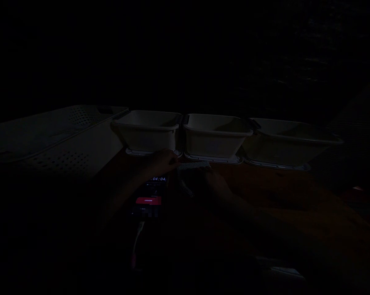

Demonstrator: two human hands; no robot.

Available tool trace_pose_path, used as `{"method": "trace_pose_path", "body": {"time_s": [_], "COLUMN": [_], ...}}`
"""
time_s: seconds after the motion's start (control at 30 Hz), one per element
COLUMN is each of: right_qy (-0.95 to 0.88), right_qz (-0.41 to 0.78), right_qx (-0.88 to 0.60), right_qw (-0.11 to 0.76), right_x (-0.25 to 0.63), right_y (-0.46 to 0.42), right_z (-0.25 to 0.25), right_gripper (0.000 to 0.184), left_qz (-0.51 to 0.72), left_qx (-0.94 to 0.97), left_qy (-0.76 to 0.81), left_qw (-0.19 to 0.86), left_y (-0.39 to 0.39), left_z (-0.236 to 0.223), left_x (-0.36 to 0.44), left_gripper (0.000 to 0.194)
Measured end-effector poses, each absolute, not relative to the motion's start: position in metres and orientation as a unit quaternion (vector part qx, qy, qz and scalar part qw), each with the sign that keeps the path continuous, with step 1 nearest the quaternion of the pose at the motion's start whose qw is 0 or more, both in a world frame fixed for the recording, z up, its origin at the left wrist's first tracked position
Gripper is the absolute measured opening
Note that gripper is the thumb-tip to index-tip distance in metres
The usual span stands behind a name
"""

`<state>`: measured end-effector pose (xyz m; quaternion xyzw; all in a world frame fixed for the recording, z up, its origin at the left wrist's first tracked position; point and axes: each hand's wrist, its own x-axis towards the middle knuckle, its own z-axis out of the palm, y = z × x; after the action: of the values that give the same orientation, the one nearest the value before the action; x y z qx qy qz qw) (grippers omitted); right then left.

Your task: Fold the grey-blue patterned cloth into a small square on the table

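Note:
The scene is very dark. A pale, patterned strip (pixel 193 165), which looks like knitted or braided fabric, stretches between my two hands, and a narrow part of it hangs down on the left. My left hand (pixel 166 160) is closed, its fingertips pinching at the strip's left end. At the strip's right end, my right hand (pixel 214 178) seems closed on it, though its fingers are mostly lost in shadow. A lit phone (pixel 148 198) showing a timer lies beneath my left forearm.
Three pale tubs stand in a row behind my hands: a left tub (pixel 150 139), a middle tub (pixel 214 144) and a right tub (pixel 289 152). A large basket with holes (pixel 98 139) is at the left. A cable (pixel 137 237) runs from the phone across the brown table (pixel 273 196).

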<state>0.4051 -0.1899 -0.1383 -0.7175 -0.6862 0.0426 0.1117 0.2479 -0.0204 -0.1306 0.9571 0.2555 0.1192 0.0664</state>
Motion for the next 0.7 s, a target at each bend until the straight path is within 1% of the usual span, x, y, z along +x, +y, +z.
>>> {"method": "trace_pose_path", "body": {"time_s": [0.17, 0.4, 0.53, 0.6, 0.7], "right_qy": [-0.686, -0.68, -0.671, -0.667, -0.663], "right_qz": [0.044, 0.032, 0.037, 0.038, 0.037], "right_qx": [-0.716, -0.724, -0.734, -0.739, -0.746], "right_qw": [0.121, 0.112, 0.101, 0.084, 0.05], "right_x": [0.405, 0.406, 0.406, 0.405, 0.404], "right_y": [-0.191, -0.191, -0.194, -0.195, -0.196], "right_z": [-0.137, -0.139, -0.135, -0.131, -0.127], "right_gripper": [0.033, 0.028, 0.035, 0.041, 0.044], "left_qz": [0.126, 0.117, 0.119, 0.113, 0.111], "left_qx": [0.956, 0.959, 0.955, 0.956, 0.96], "left_qy": [0.258, 0.248, 0.262, 0.256, 0.238], "left_qw": [0.057, 0.067, 0.079, 0.089, 0.094], "left_y": [-0.013, -0.013, -0.018, -0.02, -0.019], "left_z": [-0.138, -0.139, -0.133, -0.131, -0.132], "left_x": [0.248, 0.248, 0.248, 0.248, 0.248], "left_gripper": [0.027, 0.026, 0.026, 0.024, 0.026]}}
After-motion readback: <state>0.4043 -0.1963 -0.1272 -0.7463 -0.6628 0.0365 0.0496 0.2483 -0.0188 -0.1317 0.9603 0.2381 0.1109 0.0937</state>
